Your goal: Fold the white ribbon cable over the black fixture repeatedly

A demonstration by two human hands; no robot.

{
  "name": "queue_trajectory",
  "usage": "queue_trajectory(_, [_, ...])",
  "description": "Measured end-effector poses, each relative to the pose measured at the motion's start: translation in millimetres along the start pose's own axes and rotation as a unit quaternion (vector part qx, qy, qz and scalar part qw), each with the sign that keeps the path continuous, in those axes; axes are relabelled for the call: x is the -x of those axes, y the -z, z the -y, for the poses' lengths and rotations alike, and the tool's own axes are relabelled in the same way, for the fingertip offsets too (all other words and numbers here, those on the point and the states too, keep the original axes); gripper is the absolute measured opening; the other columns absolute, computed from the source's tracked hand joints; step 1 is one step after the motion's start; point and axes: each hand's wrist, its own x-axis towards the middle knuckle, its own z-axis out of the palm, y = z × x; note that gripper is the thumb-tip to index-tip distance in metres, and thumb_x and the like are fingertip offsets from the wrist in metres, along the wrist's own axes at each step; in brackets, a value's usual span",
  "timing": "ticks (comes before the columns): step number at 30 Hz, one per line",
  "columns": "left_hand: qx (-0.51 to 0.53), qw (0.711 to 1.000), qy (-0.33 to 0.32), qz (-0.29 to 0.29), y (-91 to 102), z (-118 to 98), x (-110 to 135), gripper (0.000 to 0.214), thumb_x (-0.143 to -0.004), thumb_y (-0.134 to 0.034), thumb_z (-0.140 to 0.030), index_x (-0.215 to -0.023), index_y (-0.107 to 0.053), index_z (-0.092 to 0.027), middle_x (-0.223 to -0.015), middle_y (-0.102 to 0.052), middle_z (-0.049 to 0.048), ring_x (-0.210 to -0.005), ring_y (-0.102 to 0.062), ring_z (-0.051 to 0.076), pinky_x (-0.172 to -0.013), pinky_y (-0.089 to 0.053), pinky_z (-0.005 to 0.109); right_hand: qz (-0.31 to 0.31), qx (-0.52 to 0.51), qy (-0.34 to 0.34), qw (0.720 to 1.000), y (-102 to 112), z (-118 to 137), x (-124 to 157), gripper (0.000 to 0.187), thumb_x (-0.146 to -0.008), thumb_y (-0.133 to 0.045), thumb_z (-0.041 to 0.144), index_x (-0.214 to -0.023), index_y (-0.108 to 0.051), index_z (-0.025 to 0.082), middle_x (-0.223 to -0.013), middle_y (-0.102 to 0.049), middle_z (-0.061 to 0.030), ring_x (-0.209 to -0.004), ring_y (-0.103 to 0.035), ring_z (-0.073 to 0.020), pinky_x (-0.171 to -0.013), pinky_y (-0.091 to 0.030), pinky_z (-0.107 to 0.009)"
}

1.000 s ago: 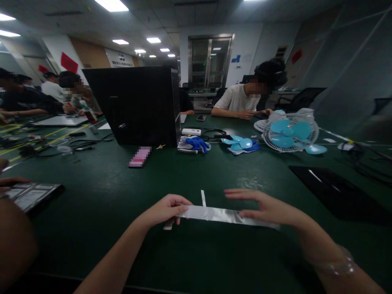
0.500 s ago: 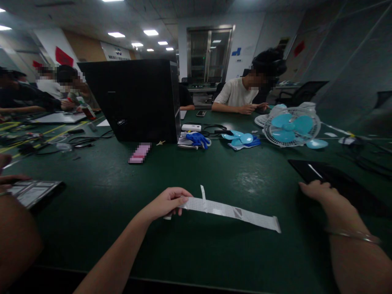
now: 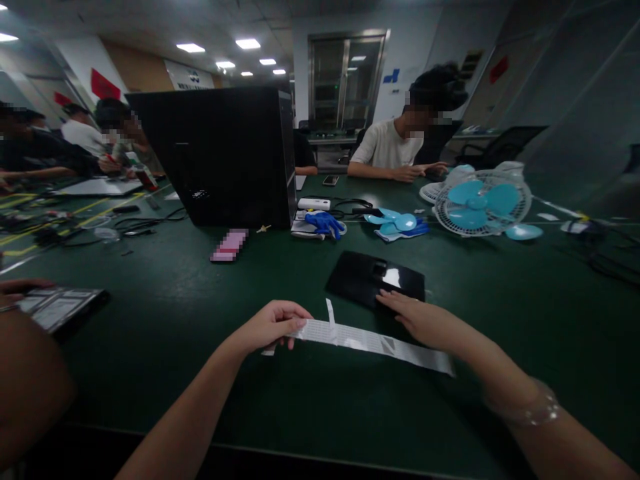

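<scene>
A long white flat ribbon strip (image 3: 370,343) lies across the green table (image 3: 165,313) in front of me. My left hand (image 3: 270,325) pinches its left end, fingers closed on it. My right hand (image 3: 425,320) rests with fingers stretched out on the near edge of a flat black panel (image 3: 373,279), just beyond the strip's right half. A small white tab sticks up from the strip near my left fingers.
A black computer case (image 3: 220,157) stands at the back, with a pink object (image 3: 229,245), blue gloves (image 3: 323,225) and a white fan with blue blades (image 3: 480,200) nearby. Cables lie at left. Another person's arm (image 3: 25,373) and a dark tray (image 3: 57,308) are at my left; people sit beyond.
My right hand left the strip, reached the black panel at the far right, and has slid it to the middle, just behind the strip. My left hand kept its pinch.
</scene>
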Motion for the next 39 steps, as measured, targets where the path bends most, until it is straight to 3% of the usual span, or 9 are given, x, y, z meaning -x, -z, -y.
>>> queue_trajectory(4, [0.0,1.0,0.013,0.001,1.3,1.8,-0.1,0.029,-0.084,-0.063,-0.038,-0.102,-0.068,-0.015,-0.086,-0.069,0.0033,-0.058,-0.058,0.009,-0.048,-0.038,0.02,0.059,-0.031,0.121,0.99,4.6,40.1,7.4,0.06,-0.093,-0.039,0.023,-0.152,-0.032,0.031,-0.158,-0.027,0.0037,-0.144,-0.024,-0.0236,-0.114,-0.031,-0.048])
queue_trajectory(7, [-0.013,1.0,0.028,0.003,1.4,1.5,-0.1,0.029,-0.085,-0.062,-0.038,-0.104,-0.068,-0.016,-0.086,-0.069,0.0027,-0.057,-0.058,0.009,-0.046,-0.035,0.019,0.063,-0.057,0.146,0.986,8.8,50.3,11.9,0.059,-0.092,-0.04,0.023,-0.15,-0.035,0.031,-0.157,-0.029,0.004,-0.144,-0.025,-0.0257,-0.114,-0.03,-0.051])
queue_trajectory(13, [-0.017,1.0,0.02,-0.009,-0.1,0.4,-1.6,0.029,-0.087,-0.06,-0.038,-0.105,-0.068,-0.017,-0.086,-0.068,0.0023,-0.057,-0.057,0.008,-0.048,-0.035,0.019,0.05,-0.169,0.125,0.976,25.4,53.3,20.0,0.052,-0.099,-0.037,0.044,-0.15,-0.035,0.034,-0.152,-0.041,-0.0011,-0.135,-0.042,-0.0285,-0.109,-0.037,-0.051])
queue_trajectory(16, [-0.017,1.0,0.013,-0.014,-1.8,3.9,-5.1,0.031,-0.087,-0.06,-0.041,-0.107,-0.067,-0.017,-0.089,-0.068,0.0031,-0.059,-0.058,0.008,-0.048,-0.036,0.019,0.021,-0.202,0.177,0.963,28.1,61.4,22.7,0.06,-0.096,-0.047,0.049,-0.152,-0.03,0.036,-0.148,-0.046,-0.003,-0.126,-0.05,-0.0266,-0.102,-0.044,-0.045])
queue_trajectory(20, [-0.02,0.999,0.016,-0.028,-2.2,8.6,-10.0,0.035,-0.088,-0.057,-0.042,-0.113,-0.063,-0.017,-0.097,-0.067,0.0051,-0.062,-0.06,0.009,-0.049,-0.038,0.02,-0.018,-0.119,0.244,0.962,23.2,67.3,20.1,0.048,-0.099,-0.043,0.033,-0.146,-0.042,0.036,-0.134,-0.055,-0.0049,-0.111,-0.057,-0.0214,-0.091,-0.049,-0.039])
queue_trajectory(24, [-0.076,0.994,0.02,-0.08,1.1,9.2,-10.7,0.043,-0.087,-0.056,-0.047,-0.118,-0.059,-0.018,-0.108,-0.064,0.0076,-0.06,-0.059,0.01,-0.049,-0.041,0.023,-0.072,-0.016,0.227,0.971,16.5,54.9,13.3,0.047,-0.099,-0.038,0.025,-0.144,-0.046,0.036,-0.13,-0.056,-0.0078,-0.11,-0.057,-0.0235,-0.089,-0.05,-0.043])
queue_trajectory(29, [-0.207,0.969,0.028,-0.135,3.0,6.7,-6.7,0.05,-0.083,-0.058,-0.059,-0.111,-0.065,-0.018,-0.103,-0.066,0.0081,-0.071,-0.059,0.016,-0.058,-0.044,0.027,-0.104,0.06,0.219,0.968,5.1,40.4,6.8,0.05,-0.097,-0.037,0.019,-0.143,-0.046,0.035,-0.128,-0.058,-0.0095,-0.108,-0.058,-0.0256,-0.088,-0.05,-0.046])
queue_trajectory(34, [-0.273,0.953,0.033,-0.129,-0.3,3.7,-5.3,0.048,-0.08,-0.059,-0.062,-0.102,-0.07,-0.021,-0.094,-0.067,0.0066,-0.075,-0.059,0.02,-0.06,-0.042,0.028,-0.115,0.106,0.2,0.967,-3.3,39.5,3.9,0.054,-0.091,-0.042,0.014,-0.14,-0.051,0.037,-0.127,-0.058,-0.0102,-0.107,-0.059,-0.0298,-0.084,-0.051,-0.05])
queue_trajectory(39, [-0.277,0.953,0.034,-0.115,-2.2,3.1,-5.6,0.045,-0.079,-0.059,-0.061,-0.096,-0.07,-0.02,-0.084,-0.065,0.0041,-0.07,-0.057,0.019,-0.059,-0.04,0.028,-0.109,0.08,0.194,0.972,-2.4,42.1,5.0,0.056,-0.088,-0.045,0.013,-0.139,-0.052,0.036,-0.135,-0.055,-0.0093,-0.119,-0.054,-0.033,-0.094,-0.046,-0.055])
